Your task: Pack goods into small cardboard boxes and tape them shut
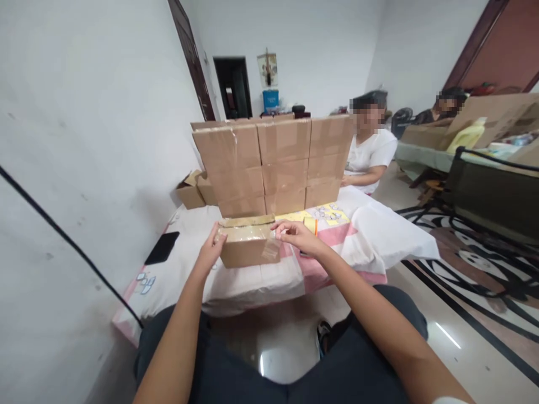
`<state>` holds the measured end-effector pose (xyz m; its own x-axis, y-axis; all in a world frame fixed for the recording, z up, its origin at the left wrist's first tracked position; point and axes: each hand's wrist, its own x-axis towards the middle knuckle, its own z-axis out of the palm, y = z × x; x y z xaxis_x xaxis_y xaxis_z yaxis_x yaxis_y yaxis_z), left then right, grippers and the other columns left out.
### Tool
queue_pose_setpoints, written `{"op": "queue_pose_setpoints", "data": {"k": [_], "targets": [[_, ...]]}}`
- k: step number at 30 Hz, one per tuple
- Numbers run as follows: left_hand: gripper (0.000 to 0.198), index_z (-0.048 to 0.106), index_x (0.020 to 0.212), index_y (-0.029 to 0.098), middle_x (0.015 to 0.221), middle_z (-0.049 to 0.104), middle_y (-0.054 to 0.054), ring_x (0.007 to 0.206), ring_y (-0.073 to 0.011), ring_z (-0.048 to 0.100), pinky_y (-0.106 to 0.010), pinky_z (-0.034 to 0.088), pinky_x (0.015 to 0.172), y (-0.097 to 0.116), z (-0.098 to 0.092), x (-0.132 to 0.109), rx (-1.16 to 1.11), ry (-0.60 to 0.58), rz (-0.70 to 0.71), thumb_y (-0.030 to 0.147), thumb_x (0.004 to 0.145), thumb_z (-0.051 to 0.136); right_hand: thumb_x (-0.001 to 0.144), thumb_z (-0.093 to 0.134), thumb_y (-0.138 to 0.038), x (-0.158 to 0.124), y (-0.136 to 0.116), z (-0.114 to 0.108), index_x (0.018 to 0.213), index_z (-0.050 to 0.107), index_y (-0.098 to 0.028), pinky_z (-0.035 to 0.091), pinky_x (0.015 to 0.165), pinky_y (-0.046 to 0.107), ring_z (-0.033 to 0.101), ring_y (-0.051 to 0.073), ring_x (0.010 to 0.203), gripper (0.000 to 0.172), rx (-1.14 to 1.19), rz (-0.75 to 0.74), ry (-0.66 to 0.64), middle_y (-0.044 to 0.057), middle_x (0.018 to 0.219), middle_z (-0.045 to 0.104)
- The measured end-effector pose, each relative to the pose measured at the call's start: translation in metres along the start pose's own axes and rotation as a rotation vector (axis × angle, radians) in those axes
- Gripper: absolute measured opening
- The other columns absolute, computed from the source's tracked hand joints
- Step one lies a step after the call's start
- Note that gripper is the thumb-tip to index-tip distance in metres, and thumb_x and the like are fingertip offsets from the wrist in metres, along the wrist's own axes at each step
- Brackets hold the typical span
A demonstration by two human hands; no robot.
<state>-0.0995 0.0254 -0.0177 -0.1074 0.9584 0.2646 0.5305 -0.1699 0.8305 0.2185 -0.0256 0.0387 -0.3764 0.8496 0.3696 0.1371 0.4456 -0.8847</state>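
A small cardboard box rests on the cloth-covered table in front of me, with clear packing tape over its top and down its right end. My left hand grips the box's left end, thumb at the upper edge. At the upper right corner, my right hand is closed in a pinch on the tape's edge. Just behind that hand stands a tape roll, yellowish with an orange edge, partly hidden by the hand.
Stacked sealed cartons form a wall behind the box. An open carton stands left of them, and a black flat tablet-like object lies at the table's left. A person in white sits beyond; another person is at a table further right.
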Motion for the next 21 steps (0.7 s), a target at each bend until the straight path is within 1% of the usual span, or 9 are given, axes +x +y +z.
{"op": "queue_pose_setpoints", "data": {"k": [3, 5, 7, 9, 12, 14, 17, 19, 21], "targets": [[0.070, 0.035, 0.156, 0.029, 0.149, 0.054, -0.008, 0.138, -0.0296, 0.051, -0.044, 0.040, 0.114, 0.005, 0.007, -0.007, 0.121, -0.036, -0.021, 0.051, 0.093, 0.053, 0.080, 0.070, -0.037, 0.049, -0.011, 0.005, 0.079, 0.069, -0.016, 0.045, 0.089, 0.032, 0.062, 0.021, 0.103, 0.021, -0.054, 0.063, -0.062, 0.010, 0.116, 0.067], [0.060, 0.044, 0.151, 0.027, 0.143, 0.060, -0.009, 0.134, -0.0293, 0.055, -0.044, 0.043, 0.112, 0.010, 0.007, -0.012, 0.197, -0.035, 0.061, 0.048, 0.095, 0.049, 0.079, 0.067, -0.030, 0.082, -0.014, 0.009, 0.078, 0.069, -0.014, 0.046, 0.081, 0.028, 0.062, 0.017, 0.092, 0.016, -0.175, 0.122, -0.123, 0.008, 0.105, 0.069], [0.048, 0.059, 0.139, 0.024, 0.139, 0.063, -0.010, 0.131, -0.0271, 0.057, -0.042, 0.043, 0.112, 0.014, 0.005, -0.017, 0.251, -0.027, 0.145, 0.043, 0.097, 0.044, 0.077, 0.063, -0.021, 0.108, -0.011, 0.015, 0.076, 0.069, -0.013, 0.044, 0.071, 0.025, 0.059, 0.014, 0.076, 0.011, -0.263, 0.187, -0.181, 0.005, 0.084, 0.069], [0.044, 0.066, 0.130, 0.022, 0.142, 0.059, -0.011, 0.134, -0.0274, 0.053, -0.043, 0.040, 0.114, 0.019, 0.005, -0.021, 0.283, -0.005, 0.162, 0.040, 0.098, 0.042, 0.072, 0.061, -0.014, 0.127, -0.004, 0.021, 0.070, 0.069, -0.012, 0.040, 0.063, 0.023, 0.052, 0.012, 0.064, 0.008, -0.304, 0.235, -0.224, 0.001, 0.066, 0.063], [0.044, 0.063, 0.134, 0.023, 0.155, 0.045, -0.012, 0.144, -0.0318, 0.039, -0.052, 0.032, 0.117, 0.029, 0.006, -0.028, 0.379, 0.074, 0.211, 0.040, 0.099, 0.042, 0.067, 0.061, -0.010, 0.140, 0.010, 0.026, 0.064, 0.067, -0.012, 0.036, 0.057, 0.023, 0.047, 0.010, 0.057, 0.007, -0.359, 0.283, -0.284, -0.002, 0.057, 0.057], [0.045, 0.057, 0.140, 0.026, 0.157, 0.043, -0.011, 0.147, -0.0315, 0.034, -0.055, 0.025, 0.119, 0.039, 0.011, -0.033, 0.493, 0.078, 0.373, 0.041, 0.099, 0.043, 0.067, 0.062, -0.011, 0.144, 0.016, 0.026, 0.063, 0.067, -0.012, 0.035, 0.057, 0.023, 0.046, 0.010, 0.056, 0.006, -0.385, 0.293, -0.318, -0.002, 0.056, 0.057], [0.045, 0.054, 0.142, 0.030, 0.151, 0.052, -0.008, 0.145, -0.0285, 0.038, -0.057, 0.015, 0.121, 0.050, 0.021, -0.039, 0.596, -0.058, 0.631, 0.043, 0.100, 0.046, 0.069, 0.061, -0.012, 0.146, 0.021, 0.025, 0.065, 0.067, -0.013, 0.036, 0.058, 0.023, 0.045, 0.010, 0.057, 0.007, -0.413, 0.291, -0.349, -0.002, 0.057, 0.057], [0.044, 0.054, 0.141, 0.031, 0.147, 0.056, -0.007, 0.142, -0.0283, 0.042, -0.059, 0.012, 0.120, 0.052, 0.029, -0.042, 0.597, -0.125, 0.690, 0.041, 0.099, 0.049, 0.071, 0.060, -0.011, 0.146, 0.026, 0.025, 0.067, 0.067, -0.013, 0.037, 0.060, 0.024, 0.045, 0.010, 0.057, 0.008, -0.434, 0.294, -0.350, -0.002, 0.058, 0.057], [0.043, 0.055, 0.140, 0.030, 0.145, 0.059, -0.007, 0.139, -0.0281, 0.046, -0.059, 0.013, 0.119, 0.051, 0.035, -0.043, 0.582, -0.139, 0.695, 0.036, 0.098, 0.052, 0.072, 0.061, -0.011, 0.147, 0.032, 0.027, 0.067, 0.067, -0.014, 0.039, 0.063, 0.025, 0.048, 0.012, 0.060, 0.008, -0.456, 0.300, -0.331, -0.001, 0.060, 0.059]]}}
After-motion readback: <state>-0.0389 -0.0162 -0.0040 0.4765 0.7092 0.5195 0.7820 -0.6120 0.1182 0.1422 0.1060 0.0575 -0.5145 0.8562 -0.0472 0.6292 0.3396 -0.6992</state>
